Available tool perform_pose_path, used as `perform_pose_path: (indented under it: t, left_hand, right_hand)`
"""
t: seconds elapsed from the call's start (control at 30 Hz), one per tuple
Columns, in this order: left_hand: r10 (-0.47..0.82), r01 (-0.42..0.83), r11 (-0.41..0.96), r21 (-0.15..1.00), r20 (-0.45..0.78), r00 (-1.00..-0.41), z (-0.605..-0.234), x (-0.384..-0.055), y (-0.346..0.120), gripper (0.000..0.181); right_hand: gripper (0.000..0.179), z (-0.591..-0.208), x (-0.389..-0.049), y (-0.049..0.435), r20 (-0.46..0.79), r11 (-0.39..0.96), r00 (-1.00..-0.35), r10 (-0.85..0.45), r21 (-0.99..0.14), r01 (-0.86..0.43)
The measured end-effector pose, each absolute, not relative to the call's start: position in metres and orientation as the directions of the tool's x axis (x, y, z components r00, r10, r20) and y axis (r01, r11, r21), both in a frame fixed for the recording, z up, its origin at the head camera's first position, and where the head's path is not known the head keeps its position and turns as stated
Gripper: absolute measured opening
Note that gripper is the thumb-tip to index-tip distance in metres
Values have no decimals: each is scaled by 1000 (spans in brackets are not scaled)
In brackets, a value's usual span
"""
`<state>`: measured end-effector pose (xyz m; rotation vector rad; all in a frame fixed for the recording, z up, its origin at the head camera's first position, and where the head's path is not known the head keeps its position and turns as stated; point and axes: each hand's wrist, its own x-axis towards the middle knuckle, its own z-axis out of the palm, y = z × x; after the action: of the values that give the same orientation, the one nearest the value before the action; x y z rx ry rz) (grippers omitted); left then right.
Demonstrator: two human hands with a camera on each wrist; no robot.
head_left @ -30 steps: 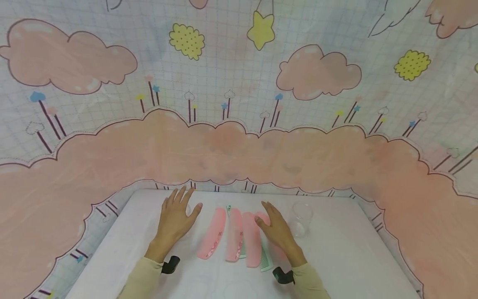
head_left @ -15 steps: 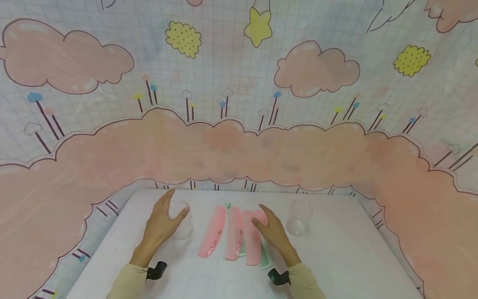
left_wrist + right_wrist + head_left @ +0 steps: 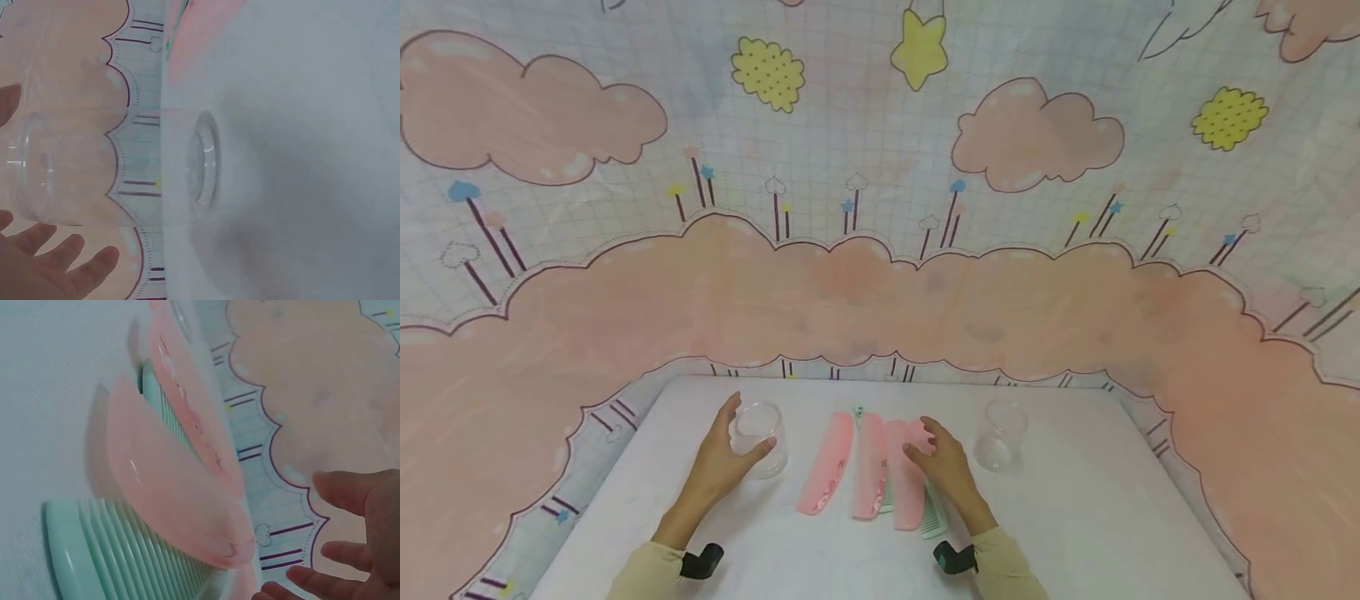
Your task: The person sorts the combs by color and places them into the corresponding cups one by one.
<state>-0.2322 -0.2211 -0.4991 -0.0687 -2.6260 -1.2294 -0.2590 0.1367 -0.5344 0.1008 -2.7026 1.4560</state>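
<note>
My left hand [image 3: 715,462] is beside a clear glass [image 3: 771,433] at the left of the white table, thumb in front and fingers spread behind. In the left wrist view this glass [image 3: 203,165] stands upright between thumb and fingers; whether skin touches it I cannot tell. Above the right end of a row of combs hovers my right hand [image 3: 953,471], fingers loosely bent and holding nothing. Several pink combs [image 3: 870,467] lie there, with green combs [image 3: 934,512] partly beneath them. A pink comb [image 3: 169,481] overlaps a green comb [image 3: 112,550] in the right wrist view.
A second clear glass [image 3: 1000,437] stands to the right of my right hand. The white table [image 3: 1090,500] ends at the back against a hanging cloth [image 3: 880,308] printed with clouds and stars.
My left hand has moved left and slightly down, from in front of the left glass to its left side. The right hand has shifted slightly, its fingers a little more bent. Combs stay put.
</note>
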Motion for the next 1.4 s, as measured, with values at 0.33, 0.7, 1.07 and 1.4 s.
perform_pose_path:
  t: [0.33, 0.7, 1.07, 1.4]
  left_hand:
    - [-40, 78, 518, 852, 115, -993, -513, -237, -225, 100]
    - [-44, 9, 527, 850, 38, -998, -519, -240, -227, 97]
    - [-53, -27, 525, 850, 1, -999, -523, -241, -227, 97]
    - [-51, -26, 530, 848, 2, -999, -524, -241, -227, 97]
  right_hand:
    - [60, -532, -259, 136, 39, 594, -998, 39, -804, -8]
    - [56, -536, -263, 133, -8, 630, -996, 90, -774, 63]
    - [55, -544, -269, 129, 46, 674, -995, 88, -738, 25]
    - [51, -548, -272, 130, 81, 675, -992, 92, -738, 2]
